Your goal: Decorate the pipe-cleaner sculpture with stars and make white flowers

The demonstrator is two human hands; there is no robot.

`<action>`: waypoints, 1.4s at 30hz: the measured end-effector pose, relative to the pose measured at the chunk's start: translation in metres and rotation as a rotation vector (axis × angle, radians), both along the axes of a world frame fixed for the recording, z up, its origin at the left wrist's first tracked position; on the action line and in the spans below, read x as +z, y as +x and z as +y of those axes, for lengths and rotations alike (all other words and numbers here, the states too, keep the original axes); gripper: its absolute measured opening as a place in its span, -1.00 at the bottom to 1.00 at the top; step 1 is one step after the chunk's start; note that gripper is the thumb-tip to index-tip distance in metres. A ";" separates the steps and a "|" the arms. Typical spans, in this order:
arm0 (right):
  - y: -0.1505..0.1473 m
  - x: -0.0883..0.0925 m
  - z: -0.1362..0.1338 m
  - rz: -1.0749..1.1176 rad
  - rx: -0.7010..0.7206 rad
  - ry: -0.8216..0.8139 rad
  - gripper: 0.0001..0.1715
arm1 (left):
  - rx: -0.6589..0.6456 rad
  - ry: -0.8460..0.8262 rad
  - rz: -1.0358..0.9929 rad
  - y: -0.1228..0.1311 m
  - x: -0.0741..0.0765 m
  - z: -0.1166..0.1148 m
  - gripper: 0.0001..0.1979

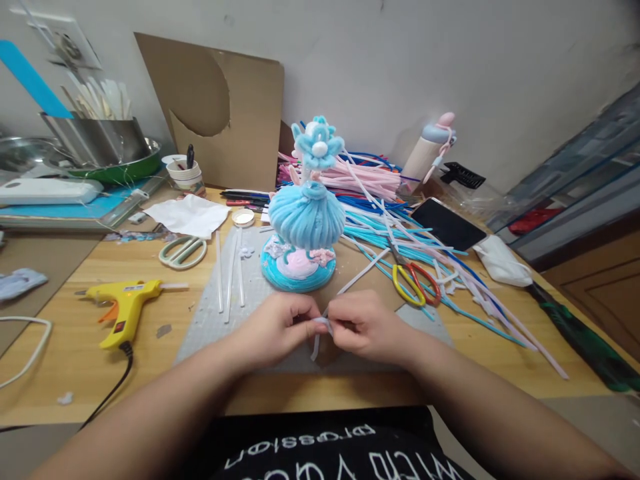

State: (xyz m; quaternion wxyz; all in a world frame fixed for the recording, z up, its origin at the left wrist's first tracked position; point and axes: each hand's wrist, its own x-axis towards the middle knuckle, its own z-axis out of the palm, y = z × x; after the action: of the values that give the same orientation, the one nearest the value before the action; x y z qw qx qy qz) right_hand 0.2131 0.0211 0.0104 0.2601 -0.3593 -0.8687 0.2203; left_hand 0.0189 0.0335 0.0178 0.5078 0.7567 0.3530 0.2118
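Note:
My left hand (293, 325) and my right hand (361, 323) meet low in the middle, both pinching one white pipe cleaner (316, 348). A short end of it hangs below the fingers, and a white strip (364, 270) runs up and right from behind them; whether both are one piece I cannot tell. Just beyond the hands stands a blue fuzzy figure (307, 217) with a pleated, skirt-like body, a flower on top and a round blue-and-pink base (299, 270). Red-and-yellow scissors (413, 283) lie right of my hands.
On the left lie a yellow glue gun (123, 303), its cord trailing forward, and pale-handled scissors (183, 253). Clear glue sticks (231, 277) rest on the grey mat (205, 337). Many pipe cleaners (400, 230) spread at the right, near a dark tablet (447, 223) and a bottle (427, 153).

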 end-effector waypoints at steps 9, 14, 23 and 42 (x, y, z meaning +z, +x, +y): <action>-0.004 0.003 -0.009 0.165 0.027 0.014 -0.73 | 0.072 0.409 -0.059 -0.005 0.000 0.000 -0.82; 0.001 0.005 -0.007 0.223 0.080 -0.093 -0.79 | 0.057 0.327 -0.103 -0.008 0.003 0.002 -0.82; -0.001 -0.003 -0.009 0.126 0.027 0.281 -0.88 | 0.118 0.086 -0.134 -0.005 0.005 -0.001 -0.78; -0.011 0.001 -0.007 0.734 0.067 -1.215 -0.79 | 0.004 0.815 -0.174 -0.004 -0.007 -0.003 -0.89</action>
State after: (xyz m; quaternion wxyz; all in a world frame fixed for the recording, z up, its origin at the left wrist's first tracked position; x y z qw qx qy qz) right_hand 0.2022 0.0145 0.0112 0.2828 -0.3163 -0.4590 0.7805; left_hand 0.0149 0.0307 0.0111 0.1945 0.8743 0.1978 0.3984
